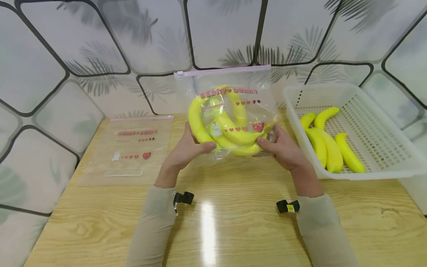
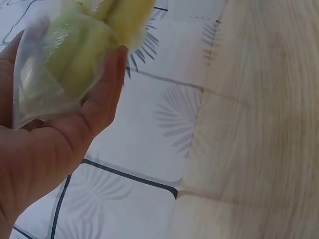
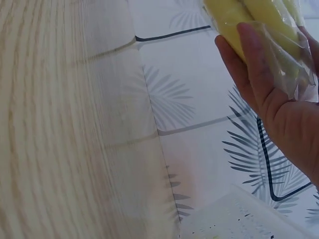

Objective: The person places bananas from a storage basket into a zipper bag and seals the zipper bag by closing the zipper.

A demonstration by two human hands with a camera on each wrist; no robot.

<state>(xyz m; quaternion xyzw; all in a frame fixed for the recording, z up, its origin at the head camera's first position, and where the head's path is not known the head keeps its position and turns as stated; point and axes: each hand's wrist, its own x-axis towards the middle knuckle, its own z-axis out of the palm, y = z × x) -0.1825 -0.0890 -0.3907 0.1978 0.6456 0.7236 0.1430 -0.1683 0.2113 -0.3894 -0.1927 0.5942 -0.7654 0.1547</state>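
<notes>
A clear zip bag [image 1: 227,79] with red lettering and a lilac top strip is held up over the table, several yellow bananas [image 1: 233,137] inside it. My left hand [image 1: 188,148] grips its lower left side, thumb on the front. At the lower right side, my right hand [image 1: 281,146] grips it the same way, thumb in front. The left wrist view shows the bag's end [image 2: 75,59] between thumb and fingers. In the right wrist view, fingers [image 3: 256,64] wrap the other end of the bag. The slider sits at the strip's left end.
A second flat zip bag [image 1: 133,148] of the same print lies on the table at the left. On the right stands a white plastic basket [image 1: 383,163] with several bananas [image 1: 328,148] in it. Behind the wooden table [image 1: 247,230] hangs a leaf-patterned cloth [image 1: 160,37].
</notes>
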